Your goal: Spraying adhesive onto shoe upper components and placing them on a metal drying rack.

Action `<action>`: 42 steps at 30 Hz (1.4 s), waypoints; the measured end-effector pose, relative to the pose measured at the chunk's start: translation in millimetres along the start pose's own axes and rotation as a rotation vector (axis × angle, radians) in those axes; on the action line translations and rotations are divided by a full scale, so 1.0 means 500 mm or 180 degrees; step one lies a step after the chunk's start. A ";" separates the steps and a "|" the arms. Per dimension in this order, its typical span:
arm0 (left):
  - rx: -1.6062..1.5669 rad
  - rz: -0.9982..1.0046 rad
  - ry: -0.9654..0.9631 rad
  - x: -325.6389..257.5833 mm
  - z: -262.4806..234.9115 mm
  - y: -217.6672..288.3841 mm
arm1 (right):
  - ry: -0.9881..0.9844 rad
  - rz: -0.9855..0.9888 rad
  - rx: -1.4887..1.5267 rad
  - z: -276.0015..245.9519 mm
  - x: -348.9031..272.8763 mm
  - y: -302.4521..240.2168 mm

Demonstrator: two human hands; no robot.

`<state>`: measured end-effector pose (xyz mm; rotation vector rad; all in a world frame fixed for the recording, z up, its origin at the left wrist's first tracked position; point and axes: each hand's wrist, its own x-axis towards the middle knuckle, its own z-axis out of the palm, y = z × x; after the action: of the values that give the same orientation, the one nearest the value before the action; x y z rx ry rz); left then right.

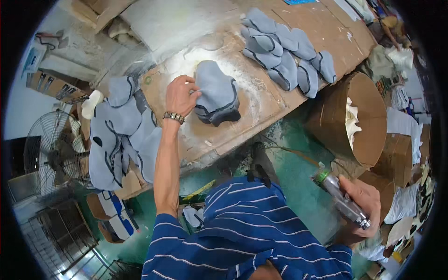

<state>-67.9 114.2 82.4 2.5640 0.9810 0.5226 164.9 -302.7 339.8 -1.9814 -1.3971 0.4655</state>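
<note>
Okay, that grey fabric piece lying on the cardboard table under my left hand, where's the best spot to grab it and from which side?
Probably its left edge, where your left hand already rests on the grey fabric piece. It lies nearly flat on the cardboard table, so pinch that edge from the left and lift.

My workbench [298,28] is a brown board dusted with white powder near its middle. A grey-blue fabric piece with dark trim [215,93] lies on the powdered patch. Farther along the board, a row of similar grey-blue pieces [284,51] overlaps like shingles. Another heap of grey-blue pieces [116,135] sits beside the board's left end.
</note>
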 end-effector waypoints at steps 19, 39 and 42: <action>0.0992 -0.0650 0.1336 -0.130 -0.393 0.128 | -0.0600 -0.0423 -0.0278 0.424 0.530 0.331; 0.0721 -0.4712 0.0959 -0.816 -0.062 0.381 | -0.2636 -0.0908 -0.1204 0.665 0.374 0.486; 0.0474 -0.5380 0.0815 -0.950 0.034 0.383 | -0.3899 -0.0062 0.0571 0.776 0.286 0.444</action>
<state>-281.9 -350.2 50.3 0.9296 2.6725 0.2040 129.3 -96.8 -80.4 -1.4890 -1.9037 1.9198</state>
